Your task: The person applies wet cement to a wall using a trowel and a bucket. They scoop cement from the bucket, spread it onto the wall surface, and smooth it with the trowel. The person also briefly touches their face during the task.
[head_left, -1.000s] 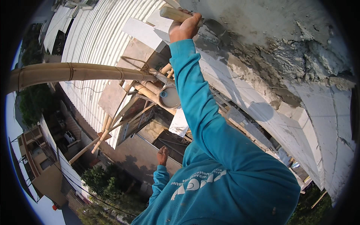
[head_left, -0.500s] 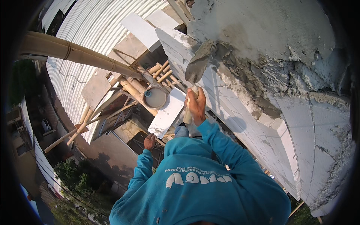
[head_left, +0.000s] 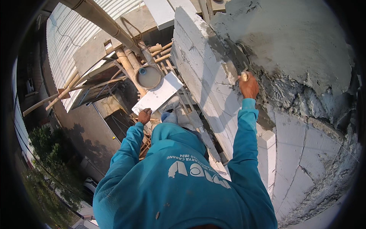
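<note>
My right hand (head_left: 248,87) is wrapped round the handle of a trowel (head_left: 243,77) at the top edge of the white block wall (head_left: 206,72). Its blade is mostly hidden among the grey mortar (head_left: 238,57) there. Lower left, my left hand (head_left: 144,115) has its fingers curled at the near edge of a white rectangular board (head_left: 160,93). Just beyond that board stands a round bucket (head_left: 149,77) of greyish liquid, with a blue ring-shaped thing (head_left: 142,71) at its rim.
Smooth grey render (head_left: 293,34) covers the surface at upper right, with rough mortar along its lower edge. Bamboo scaffold poles (head_left: 127,63) are lashed left of the wall. A corrugated roof (head_left: 72,34) and the ground (head_left: 78,133) lie far below.
My right hand has carried the trowel right, from beside the wall onto its mortar-covered top edge. The view has shifted, and my left hand stays by the white board's near edge.
</note>
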The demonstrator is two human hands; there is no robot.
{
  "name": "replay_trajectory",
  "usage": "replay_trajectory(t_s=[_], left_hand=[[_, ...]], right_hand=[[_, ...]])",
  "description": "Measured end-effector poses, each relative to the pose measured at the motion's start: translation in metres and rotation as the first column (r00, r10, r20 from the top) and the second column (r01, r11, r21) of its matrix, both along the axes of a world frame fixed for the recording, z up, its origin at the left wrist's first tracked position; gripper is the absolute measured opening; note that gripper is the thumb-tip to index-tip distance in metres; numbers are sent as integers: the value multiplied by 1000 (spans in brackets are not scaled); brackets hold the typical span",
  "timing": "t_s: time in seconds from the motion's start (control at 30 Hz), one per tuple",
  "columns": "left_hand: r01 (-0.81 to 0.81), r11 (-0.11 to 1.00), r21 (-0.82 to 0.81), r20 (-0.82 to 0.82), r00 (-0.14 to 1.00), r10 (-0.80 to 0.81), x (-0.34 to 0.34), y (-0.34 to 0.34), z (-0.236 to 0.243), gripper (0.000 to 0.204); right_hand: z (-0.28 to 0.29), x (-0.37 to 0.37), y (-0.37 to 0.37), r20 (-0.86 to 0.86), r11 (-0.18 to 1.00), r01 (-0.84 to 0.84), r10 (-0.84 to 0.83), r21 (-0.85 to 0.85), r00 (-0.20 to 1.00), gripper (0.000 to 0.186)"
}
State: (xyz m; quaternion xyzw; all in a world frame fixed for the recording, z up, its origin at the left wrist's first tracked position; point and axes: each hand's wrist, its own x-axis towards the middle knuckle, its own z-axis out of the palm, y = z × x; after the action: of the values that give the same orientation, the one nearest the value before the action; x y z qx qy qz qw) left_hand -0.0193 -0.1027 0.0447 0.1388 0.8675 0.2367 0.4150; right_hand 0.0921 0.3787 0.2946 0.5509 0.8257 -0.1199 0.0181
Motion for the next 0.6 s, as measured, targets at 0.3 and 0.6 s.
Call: replay_trajectory(t_s=[0.3, 0.6], left_hand=[[-68, 998, 13, -7, 998, 68, 12, -12, -17, 39], [-85, 991, 101, 75, 994, 78, 22, 15, -34, 42]], right_hand=[[59, -7, -20, -157, 986, -47, 73, 159, 985, 44], [13, 0, -61, -272, 975, -202, 221, 98, 936, 38]])
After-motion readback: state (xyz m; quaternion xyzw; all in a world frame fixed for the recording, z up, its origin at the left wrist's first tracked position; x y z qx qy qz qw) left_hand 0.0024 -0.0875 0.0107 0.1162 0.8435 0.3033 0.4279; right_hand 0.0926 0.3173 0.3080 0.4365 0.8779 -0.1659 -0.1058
